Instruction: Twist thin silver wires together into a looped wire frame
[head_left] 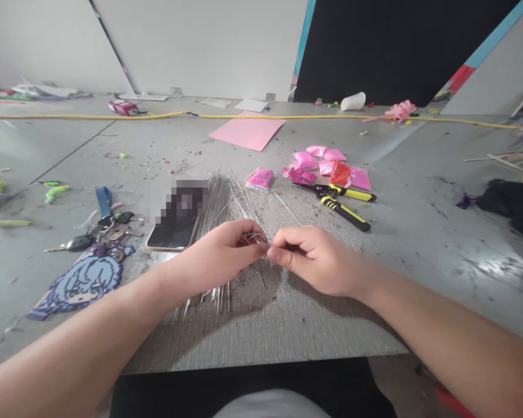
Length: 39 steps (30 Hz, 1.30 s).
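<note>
Left hand hides part of wires near table's front edge; fingertip contents indistinct. Phone partly pixelated. Cloth cropped right.

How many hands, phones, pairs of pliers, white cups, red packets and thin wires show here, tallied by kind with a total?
Left hand and right hand: 2
Phone: 1
Pair of pliers: 1
White cup: 1
Red packet: 1
Thin wires: too many overlap to count
Total, wires left out: 6
</note>
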{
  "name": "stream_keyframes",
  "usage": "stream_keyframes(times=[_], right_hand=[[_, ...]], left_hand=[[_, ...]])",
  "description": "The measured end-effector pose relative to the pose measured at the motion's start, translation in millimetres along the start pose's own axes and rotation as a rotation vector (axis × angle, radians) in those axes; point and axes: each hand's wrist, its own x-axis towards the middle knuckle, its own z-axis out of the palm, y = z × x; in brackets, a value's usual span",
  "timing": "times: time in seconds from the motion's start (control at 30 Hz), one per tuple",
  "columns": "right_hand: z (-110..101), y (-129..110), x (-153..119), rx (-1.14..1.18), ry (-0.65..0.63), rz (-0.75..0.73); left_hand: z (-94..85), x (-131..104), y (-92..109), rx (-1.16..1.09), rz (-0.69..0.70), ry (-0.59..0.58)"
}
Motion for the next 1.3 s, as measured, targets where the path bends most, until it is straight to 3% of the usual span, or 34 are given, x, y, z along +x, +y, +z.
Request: stream_keyframes(times=[0.23, 0.53, 1.3], right_hand=[[0.4, 1.3, 1.1, -0.071, -0.024, -0.03], [1.1, 7.2, 4.1, -0.203, -0.059, -0.236], [0.0, 3.6, 2.3, -0.283, -0.053, -0.235]], left_hand=[[-1.6, 1.0, -3.3, -0.021, 0.024, 0.021], [-0.6, 0.6, -2.7, 0.022, 0.035, 0.031], [-1.6, 1.9, -3.8, 0.065, 0.021, 0.03]])
